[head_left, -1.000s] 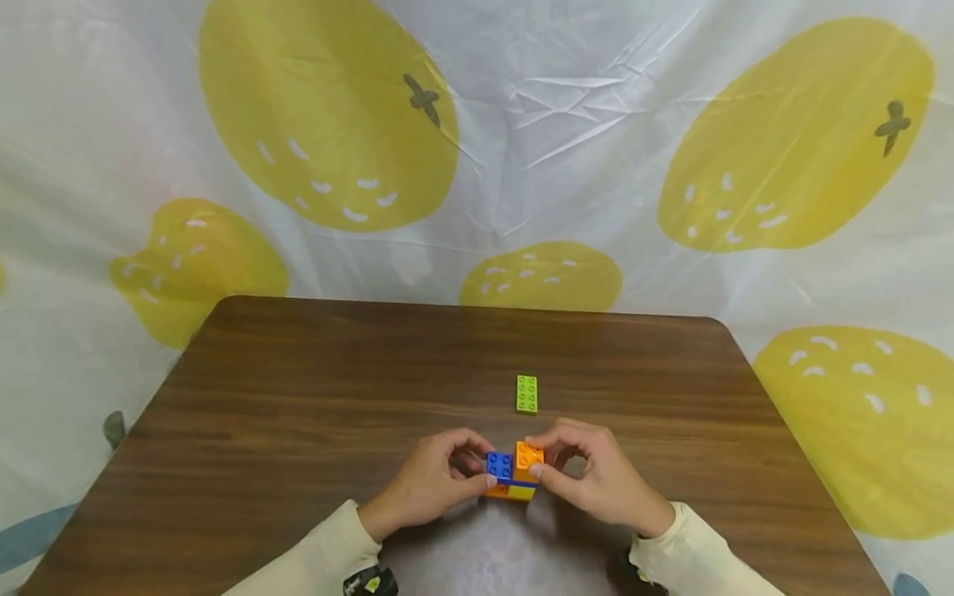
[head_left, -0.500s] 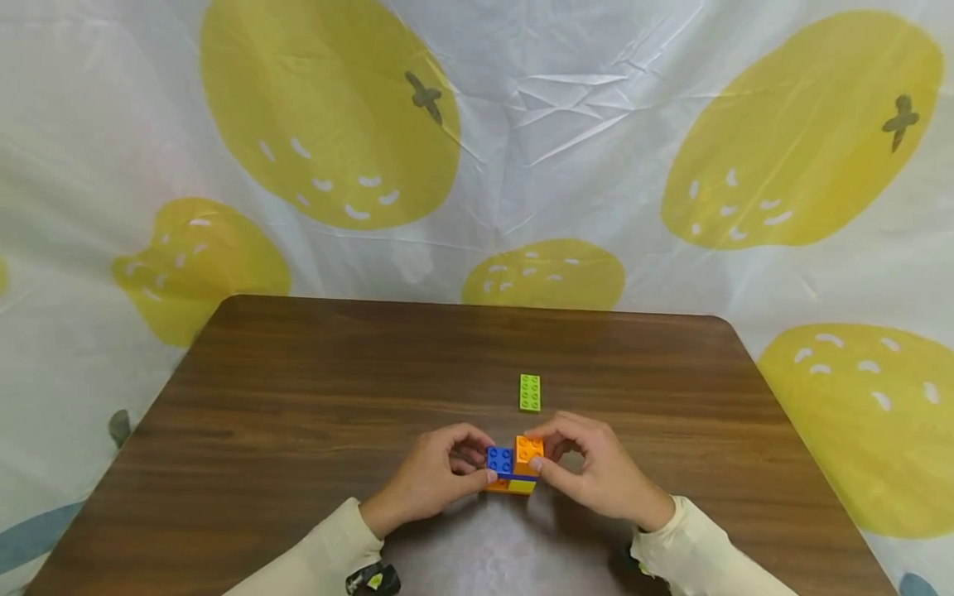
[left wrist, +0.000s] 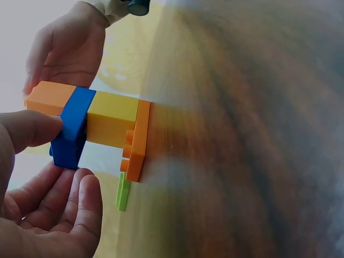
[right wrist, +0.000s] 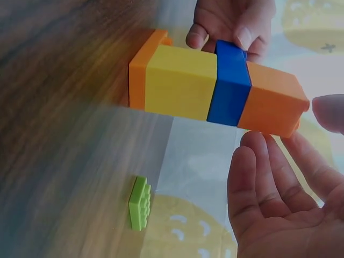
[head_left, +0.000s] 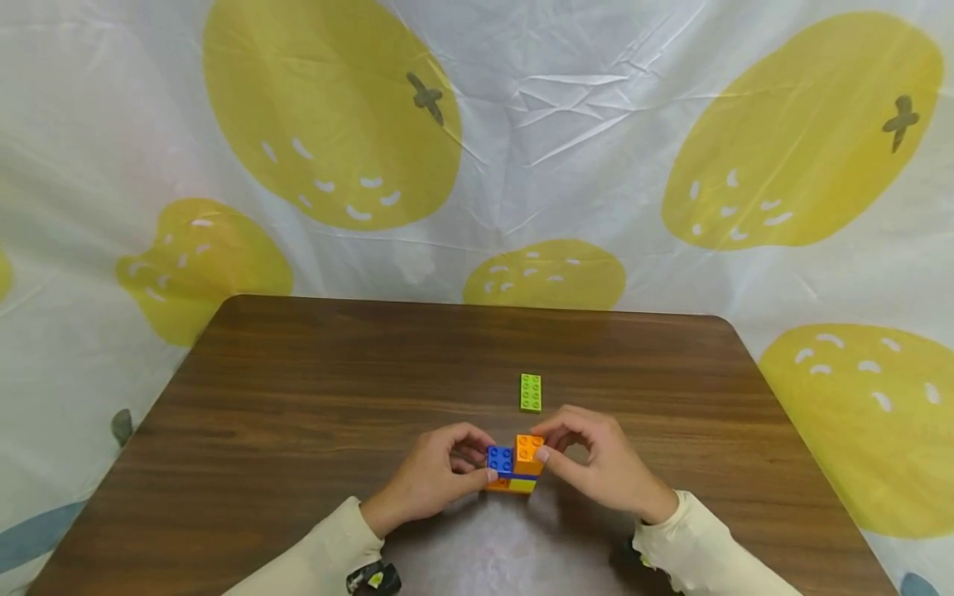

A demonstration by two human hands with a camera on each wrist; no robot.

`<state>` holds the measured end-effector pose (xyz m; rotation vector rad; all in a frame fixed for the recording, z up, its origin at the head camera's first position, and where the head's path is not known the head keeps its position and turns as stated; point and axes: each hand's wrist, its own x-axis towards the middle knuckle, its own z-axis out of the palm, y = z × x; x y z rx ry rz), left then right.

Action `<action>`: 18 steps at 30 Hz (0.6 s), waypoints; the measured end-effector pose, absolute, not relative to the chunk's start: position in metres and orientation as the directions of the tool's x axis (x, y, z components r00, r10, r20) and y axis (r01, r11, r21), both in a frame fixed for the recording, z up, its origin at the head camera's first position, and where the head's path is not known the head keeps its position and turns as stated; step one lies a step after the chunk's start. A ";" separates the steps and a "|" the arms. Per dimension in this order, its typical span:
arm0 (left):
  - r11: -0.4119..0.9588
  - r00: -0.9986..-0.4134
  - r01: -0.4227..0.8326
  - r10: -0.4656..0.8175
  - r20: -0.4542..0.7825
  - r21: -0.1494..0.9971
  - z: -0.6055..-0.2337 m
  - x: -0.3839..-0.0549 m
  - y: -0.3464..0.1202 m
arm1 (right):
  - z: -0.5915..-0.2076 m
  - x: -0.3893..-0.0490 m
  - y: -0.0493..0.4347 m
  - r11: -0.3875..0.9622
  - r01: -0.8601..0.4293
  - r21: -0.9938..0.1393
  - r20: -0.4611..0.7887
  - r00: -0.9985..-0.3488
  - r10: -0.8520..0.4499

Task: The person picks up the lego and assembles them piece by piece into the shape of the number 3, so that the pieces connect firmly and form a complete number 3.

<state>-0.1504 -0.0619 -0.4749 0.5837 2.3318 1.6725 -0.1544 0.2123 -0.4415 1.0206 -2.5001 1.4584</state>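
My left hand (head_left: 432, 472) pinches the blue brick (left wrist: 75, 129) between thumb and fingers. This flat blue brick lies across a tall yellow brick (right wrist: 180, 81), which stands on a thin orange base brick (left wrist: 141, 142). On the blue brick's right half sits an orange block (head_left: 529, 453); its left half shows bare studs. Beside that orange block is my right hand (head_left: 599, 459), its fingers loosely spread. In the right wrist view the right thumb (right wrist: 329, 113) is apart from the block, while fingertips lie close to or against its side.
A lime green brick (head_left: 531, 392) lies studs up on the brown wooden table (head_left: 358, 364), beyond the stack. Behind the table hangs a white cloth (head_left: 559, 165) with yellow fruit prints.
My right thumb and fingers have loosened from the orange block and shifted slightly to the right. The left hand keeps its grip on the blue brick.
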 end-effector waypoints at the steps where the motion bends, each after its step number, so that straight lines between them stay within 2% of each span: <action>1: 0.280 -0.899 0.194 0.435 0.056 0.940 -0.475 -0.150 -0.062 | -0.441 -0.155 0.213 0.332 -0.571 -0.751 0.373 -0.781 -0.501; 10: 0.302 -0.901 0.198 0.431 0.052 0.933 -0.475 -0.150 -0.063 | -0.439 -0.165 0.215 0.339 -0.571 -0.748 0.392 -0.792 -0.468; 18: 0.324 -0.902 0.203 0.429 0.047 0.924 -0.474 -0.150 -0.062 | -0.439 -0.174 0.216 0.368 -0.530 -0.764 0.355 -0.822 -0.446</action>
